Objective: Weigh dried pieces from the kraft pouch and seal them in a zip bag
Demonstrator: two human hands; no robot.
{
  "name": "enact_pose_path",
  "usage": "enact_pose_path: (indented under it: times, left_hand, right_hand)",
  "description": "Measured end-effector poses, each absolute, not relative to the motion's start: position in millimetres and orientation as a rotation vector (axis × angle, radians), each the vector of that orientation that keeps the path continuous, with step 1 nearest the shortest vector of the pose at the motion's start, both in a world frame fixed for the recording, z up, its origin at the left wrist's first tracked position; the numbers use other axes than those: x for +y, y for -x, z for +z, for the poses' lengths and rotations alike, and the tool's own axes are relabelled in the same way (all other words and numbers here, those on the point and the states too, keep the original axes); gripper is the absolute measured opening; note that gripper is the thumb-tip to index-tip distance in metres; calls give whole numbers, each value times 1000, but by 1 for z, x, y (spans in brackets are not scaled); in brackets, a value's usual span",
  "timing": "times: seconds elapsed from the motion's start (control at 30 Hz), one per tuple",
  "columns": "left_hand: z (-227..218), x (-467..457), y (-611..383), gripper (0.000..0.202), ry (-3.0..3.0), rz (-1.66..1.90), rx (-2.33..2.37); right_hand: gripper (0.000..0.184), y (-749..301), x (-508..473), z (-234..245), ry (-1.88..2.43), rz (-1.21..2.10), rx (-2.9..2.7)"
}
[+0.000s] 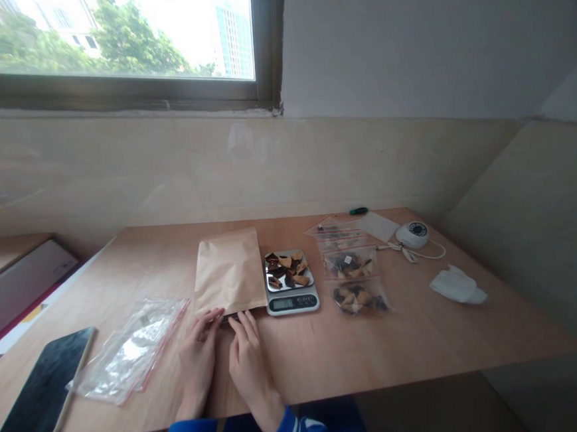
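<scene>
Fingers point(211, 317) of the left hand point(196, 350) bend at the paper bag point(229, 274)'s near edge; the right hand point(248, 352)'s lie close together there, any pinch unclear. The bag lies left of centre on the surface point(350, 364); a rightward shove could jolt the scale point(293, 303) just beside it, spilling dried pieces point(287, 269). Both wrists slant in from the near edge.

Kraft-brown paper bag point(229, 270), rectangular, plain, matte, lightly creased. Lies flat on desk point(359, 350), roughly 12 o'clock from the person, long sides running 6 to 12. Dark strip point(230, 318) shows at its 6 o'clock edge. Open or sealed: can't tell.
</scene>
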State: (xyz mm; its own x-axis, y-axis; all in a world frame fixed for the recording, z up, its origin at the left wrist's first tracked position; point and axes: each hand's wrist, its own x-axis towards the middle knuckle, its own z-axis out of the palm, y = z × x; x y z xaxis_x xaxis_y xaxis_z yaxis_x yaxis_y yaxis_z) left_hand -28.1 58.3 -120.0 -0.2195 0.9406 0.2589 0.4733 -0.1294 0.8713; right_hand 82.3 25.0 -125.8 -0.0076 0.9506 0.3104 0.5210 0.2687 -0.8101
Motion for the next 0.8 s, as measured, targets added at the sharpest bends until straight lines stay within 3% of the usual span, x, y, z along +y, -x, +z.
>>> enact_pose_path:
  times: [0.17, 0.27, 0.37, 0.5, 0.67, 0.8]
  left_hand:
    - [-115, 55, 36, 38, -1909, 1267, 1774]
    - [-109, 40, 55, 46, -1860, 1210, 2266]
    - [-107, 27, 84, 50, -1676, 888, 2649]
    - [-103, 18, 112, 36, -1631, 803, 2461]
    - [-71, 8, 79, 36, -1623, 1251, 2482]
    - [-52, -6, 23, 34, -1800, 1368, 1978]
  right_hand:
    - [45, -89, 11, -116, 1285, 647, -1523]
    - [44, -97, 1, -113, 1242, 668, -1517]
    - [41, -105, -4, -107, 1187, 692, -1589]
    - [39, -105, -10, -99, 1139, 751, -1672]
    - [30, -86, -21, -95, 1125, 858, -1584]
    - [31, -80, -19, -85, 1131, 1082, -1199]
